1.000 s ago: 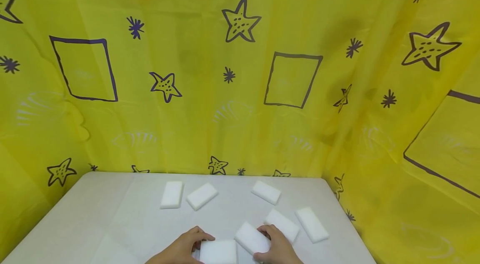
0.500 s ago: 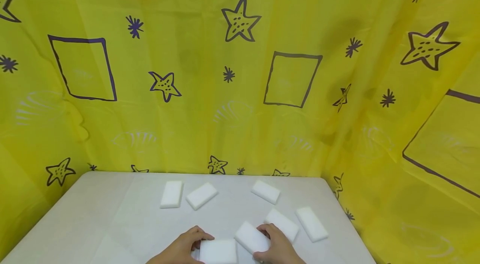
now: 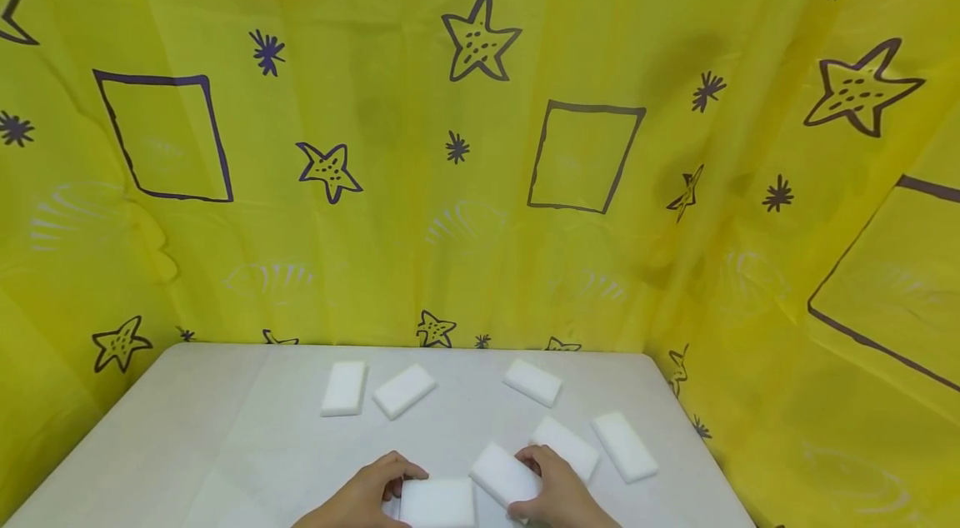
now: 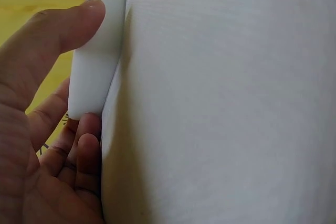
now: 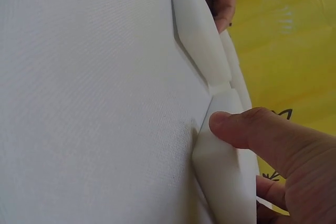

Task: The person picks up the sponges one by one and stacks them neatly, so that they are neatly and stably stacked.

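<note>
Two white sponge blocks lie at the near middle of the table in the head view. My left hand point(image 3: 367, 496) grips the left sponge point(image 3: 438, 505) by its left end, thumb on the near side and fingers at the far side and end. The slanted right sponge point(image 3: 501, 478) is held by its right end in my right hand point(image 3: 561, 491). In the right wrist view, my thumb presses the near face of the right sponge point(image 5: 226, 166). A corner of it meets the end of the left sponge point(image 5: 200, 32). Both rest on the tabletop.
Beyond my right hand lies another white sponge point(image 3: 566, 446), with one more sponge point(image 3: 624, 446) to its right. Farther back are a sponge point(image 3: 532, 383) at right and two sponges point(image 3: 404, 391) at left. Yellow curtains point(image 3: 390, 245) surround the white table point(image 3: 187, 428).
</note>
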{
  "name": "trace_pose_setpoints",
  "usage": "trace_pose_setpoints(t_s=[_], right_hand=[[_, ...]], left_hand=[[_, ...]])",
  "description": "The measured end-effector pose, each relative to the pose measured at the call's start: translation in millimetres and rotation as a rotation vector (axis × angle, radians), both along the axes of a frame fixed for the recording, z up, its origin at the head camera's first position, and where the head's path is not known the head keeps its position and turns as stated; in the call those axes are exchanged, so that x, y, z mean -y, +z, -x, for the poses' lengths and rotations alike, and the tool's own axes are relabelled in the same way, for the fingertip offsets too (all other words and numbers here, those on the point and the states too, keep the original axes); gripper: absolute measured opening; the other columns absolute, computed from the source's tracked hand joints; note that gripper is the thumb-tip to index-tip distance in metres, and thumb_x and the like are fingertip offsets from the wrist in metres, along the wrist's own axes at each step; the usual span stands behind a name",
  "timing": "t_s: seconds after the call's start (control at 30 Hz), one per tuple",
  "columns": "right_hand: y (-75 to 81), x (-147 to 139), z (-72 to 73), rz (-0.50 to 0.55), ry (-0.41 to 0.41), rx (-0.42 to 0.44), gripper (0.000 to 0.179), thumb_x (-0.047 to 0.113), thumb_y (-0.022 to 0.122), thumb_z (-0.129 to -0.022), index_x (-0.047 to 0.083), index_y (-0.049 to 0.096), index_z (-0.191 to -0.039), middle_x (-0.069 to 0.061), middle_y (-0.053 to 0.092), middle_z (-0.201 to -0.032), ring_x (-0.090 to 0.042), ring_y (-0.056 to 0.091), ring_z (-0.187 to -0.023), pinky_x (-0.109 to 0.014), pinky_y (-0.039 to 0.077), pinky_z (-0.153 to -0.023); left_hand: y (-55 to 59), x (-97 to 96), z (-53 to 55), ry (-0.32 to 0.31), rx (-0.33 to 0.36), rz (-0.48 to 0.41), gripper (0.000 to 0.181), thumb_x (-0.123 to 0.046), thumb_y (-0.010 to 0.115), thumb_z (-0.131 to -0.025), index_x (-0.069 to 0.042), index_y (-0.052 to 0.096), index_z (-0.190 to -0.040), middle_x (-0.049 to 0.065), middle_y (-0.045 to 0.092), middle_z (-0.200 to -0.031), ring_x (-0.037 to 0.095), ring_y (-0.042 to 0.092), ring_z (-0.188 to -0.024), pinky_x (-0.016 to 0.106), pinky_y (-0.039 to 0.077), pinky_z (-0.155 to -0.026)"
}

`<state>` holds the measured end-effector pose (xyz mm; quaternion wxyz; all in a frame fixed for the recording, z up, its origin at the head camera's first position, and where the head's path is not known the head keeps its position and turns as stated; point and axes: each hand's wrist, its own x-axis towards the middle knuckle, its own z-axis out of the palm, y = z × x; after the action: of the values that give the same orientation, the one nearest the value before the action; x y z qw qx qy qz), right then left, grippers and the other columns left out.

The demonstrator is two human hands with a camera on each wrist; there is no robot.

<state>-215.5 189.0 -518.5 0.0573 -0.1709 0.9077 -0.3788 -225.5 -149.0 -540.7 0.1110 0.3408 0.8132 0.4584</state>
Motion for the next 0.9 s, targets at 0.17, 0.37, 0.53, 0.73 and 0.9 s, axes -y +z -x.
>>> trace_pose_setpoints(t_s=[0.17, 0.37, 0.53, 0.73, 0.9], right_hand=[[3.5, 2, -0.8, -0.002, -0.005, 0.008, 0.059, 0.025, 0.089, -0.067, 0.004, 0.059, -0.114, 0.0, 0.057, -0.104, -0.014, 0.054, -0.093, -0.028, 0.05, -0.08], [6.7, 3, -0.5, -0.012, 0.006, 0.015, 0.059, 0.024, 0.088, -0.067, 0.004, 0.059, -0.114, 0.0, 0.054, -0.101, -0.011, 0.051, -0.091, -0.026, 0.048, -0.078], [9.1, 2, 1.5, -0.042, 0.005, 0.017, 0.061, 0.027, 0.088, -0.068, 0.005, 0.058, -0.117, 0.001, 0.054, -0.102, -0.011, 0.05, -0.091, -0.027, 0.047, -0.079], [12.4, 1, 4.5, -0.076, -0.008, -0.02, 0.061, 0.03, 0.088, -0.069, 0.007, 0.059, -0.117, 0.004, 0.054, -0.102, -0.011, 0.049, -0.091, -0.029, 0.047, -0.078], [19.0, 3, 5.3, -0.064, 0.009, -0.021, 0.061, 0.029, 0.089, -0.069, 0.008, 0.059, -0.118, 0.004, 0.055, -0.104, -0.011, 0.051, -0.092, -0.028, 0.048, -0.08]], left_hand=[[-0.1, -0.3, -0.3, 0.013, 0.018, 0.001, 0.056, -0.033, 0.084, -0.078, -0.008, 0.063, -0.124, -0.011, 0.05, -0.102, -0.004, 0.043, -0.083, 0.018, 0.043, -0.071], [0.4, -0.3, -1.3, 0.023, 0.027, 0.001, 0.057, -0.034, 0.084, -0.077, -0.009, 0.063, -0.123, -0.011, 0.05, -0.101, -0.003, 0.043, -0.084, 0.019, 0.043, -0.072], [1.3, 0.7, -2.6, 0.021, 0.02, -0.016, 0.056, -0.034, 0.084, -0.078, -0.009, 0.062, -0.123, -0.01, 0.049, -0.1, -0.003, 0.043, -0.084, 0.019, 0.044, -0.072], [-0.3, 0.8, -2.8, 0.008, -0.03, -0.024, 0.054, -0.034, 0.083, -0.079, -0.009, 0.062, -0.123, -0.01, 0.05, -0.099, -0.004, 0.044, -0.083, 0.019, 0.044, -0.071], [1.2, 0.1, -3.3, 0.014, -0.014, -0.026, 0.053, -0.033, 0.083, -0.079, -0.009, 0.063, -0.122, -0.01, 0.05, -0.099, -0.005, 0.044, -0.082, 0.019, 0.044, -0.07]])
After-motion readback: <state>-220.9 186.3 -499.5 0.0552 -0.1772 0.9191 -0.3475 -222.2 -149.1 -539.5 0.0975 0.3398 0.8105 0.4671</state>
